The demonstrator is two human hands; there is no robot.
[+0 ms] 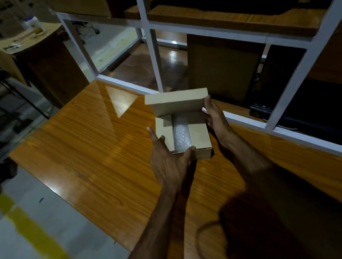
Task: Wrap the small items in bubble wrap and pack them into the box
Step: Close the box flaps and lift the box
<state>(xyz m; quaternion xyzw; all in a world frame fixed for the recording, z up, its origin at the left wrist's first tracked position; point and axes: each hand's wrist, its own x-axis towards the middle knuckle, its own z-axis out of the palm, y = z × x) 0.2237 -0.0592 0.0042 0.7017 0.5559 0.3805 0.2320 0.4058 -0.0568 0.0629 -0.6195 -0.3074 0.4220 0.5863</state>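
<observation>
- Table (pixel 85 154) left of the box (pixel 199 134) lies bare.
- Box's far side is closed by its raised lid (pixel 176 101).
- A white frame (pixel 154 50) stands just behind.

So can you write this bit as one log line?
stage: closing box | bubble-wrapped item: inside | left hand: near edge | right hand: lid
</observation>
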